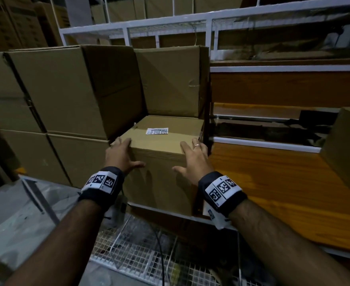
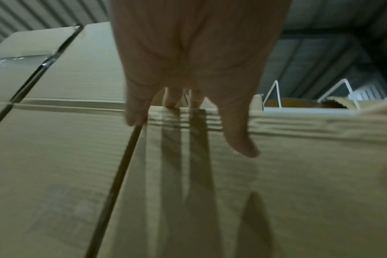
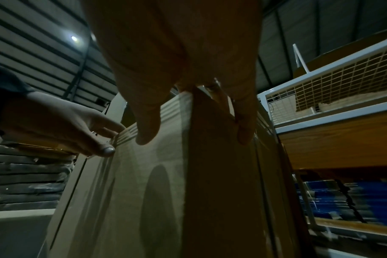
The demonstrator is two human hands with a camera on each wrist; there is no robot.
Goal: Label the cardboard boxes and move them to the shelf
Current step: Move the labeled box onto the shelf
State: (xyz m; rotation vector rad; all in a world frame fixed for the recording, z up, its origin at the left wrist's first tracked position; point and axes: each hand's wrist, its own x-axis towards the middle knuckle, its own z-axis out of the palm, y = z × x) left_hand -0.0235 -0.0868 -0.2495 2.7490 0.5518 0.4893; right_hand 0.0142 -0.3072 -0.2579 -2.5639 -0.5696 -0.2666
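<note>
A brown cardboard box [image 1: 161,145] with a white barcode label [image 1: 156,131] on its top sits on the shelf, wedged between a stack of boxes on its left and a dark shelf post on its right. My left hand [image 1: 119,155] lies on the box's near left top corner, fingers straight over the top and thumb on the front face [image 2: 276,174]. At the near right top corner my right hand [image 1: 191,159] rests the same way, fingers spread, with a ring on one finger. The right wrist view shows the box corner [image 3: 221,174] under my right hand [image 3: 177,52] and my left hand [image 3: 62,125] beyond it.
Large stacked boxes [image 1: 66,89] stand at the left and one more box [image 1: 170,83] behind. A white-framed shelf [image 1: 263,69] with orange wooden boards [image 1: 273,182] runs to the right, holding another box [image 1: 347,149]. A white wire-mesh surface [image 1: 139,244] lies below my arms.
</note>
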